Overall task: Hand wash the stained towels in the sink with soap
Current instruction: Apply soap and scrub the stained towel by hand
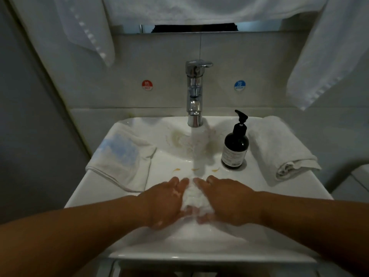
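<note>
White sink [289,188]: blue-stained towel [121,154] folded on its left ledge, rolled towel [279,146] on its right ledge. Left hand [165,200] and right hand [229,198] both grip a bunched wet towel [194,196] between them in the basin, under the running stream. Tap [194,92] at rear centre, with the soap bottle [235,148] upright between the tap and the rolled towel.

The basin [163,166] lies open between a folded towel [121,156] left and a soap bottle [235,148] right, the tap [194,92] overhanging behind.
</note>
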`<state>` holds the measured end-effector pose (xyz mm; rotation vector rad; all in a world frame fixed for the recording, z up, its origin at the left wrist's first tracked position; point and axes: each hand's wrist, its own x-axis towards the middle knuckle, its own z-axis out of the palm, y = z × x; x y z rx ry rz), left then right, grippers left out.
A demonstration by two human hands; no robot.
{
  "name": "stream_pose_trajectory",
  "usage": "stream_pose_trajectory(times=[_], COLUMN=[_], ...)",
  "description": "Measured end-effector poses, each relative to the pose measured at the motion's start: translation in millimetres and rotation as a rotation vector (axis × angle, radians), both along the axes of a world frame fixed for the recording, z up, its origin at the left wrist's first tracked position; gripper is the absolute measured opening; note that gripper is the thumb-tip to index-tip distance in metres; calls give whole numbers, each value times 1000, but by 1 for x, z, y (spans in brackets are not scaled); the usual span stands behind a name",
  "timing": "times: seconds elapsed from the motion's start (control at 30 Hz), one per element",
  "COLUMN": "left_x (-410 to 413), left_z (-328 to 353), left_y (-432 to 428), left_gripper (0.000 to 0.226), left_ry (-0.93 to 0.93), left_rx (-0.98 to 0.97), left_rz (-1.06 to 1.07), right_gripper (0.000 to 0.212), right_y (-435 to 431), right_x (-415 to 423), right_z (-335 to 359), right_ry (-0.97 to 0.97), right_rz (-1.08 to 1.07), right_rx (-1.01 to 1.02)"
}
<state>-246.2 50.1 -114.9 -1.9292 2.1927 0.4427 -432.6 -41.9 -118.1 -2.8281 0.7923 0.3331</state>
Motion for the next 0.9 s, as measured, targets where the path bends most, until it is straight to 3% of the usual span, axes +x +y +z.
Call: stream_pose_trajectory(times=[0.1, 0.2, 0.27, 0.37, 0.4, 0.5, 0.53, 0.67, 0.8, 0.9], left_x=[0, -1, 4, 15, 18, 19, 16, 2, -4, -5], left_z=[0, 2, 7, 22, 22, 12, 8, -8, -9, -9], left_y=[-15, -20, -20, -19, -18, -15, -12, -1, -7, -16], left_gripper=[50, 47, 42, 33, 35, 49, 55, 87, 91, 61], left_ry=[31, 29, 83, 358, 378, 241, 197, 145, 110, 169], left_rx=[-73, -116, -64, 103, 102, -150, -163, 43, -25, -122], left_rz=[7, 105, 134, 210, 204, 75, -17, 81, 73, 181], right_gripper=[80, 62, 54, 58, 63, 76, 77, 109, 94, 77], right_y=[-8, -12, -14, -9, -6, 0, 2, 2, -6, -14], right_x=[10, 11, 9, 4, 2, -7, -10, -15, -2, 5], right_z=[-2, 1, 6, 19, 21, 22, 21, 8, -1, -1], right_ry=[0, -38, -120, -98, -64, -141, -162, 36, -6, -26], right_rz=[-68, -104, -154, -217, -196, -136, -111, 47, 21, -4], right_rx=[-69, -103, 34, 374, 355, 47, 52, 58, -39, -96])
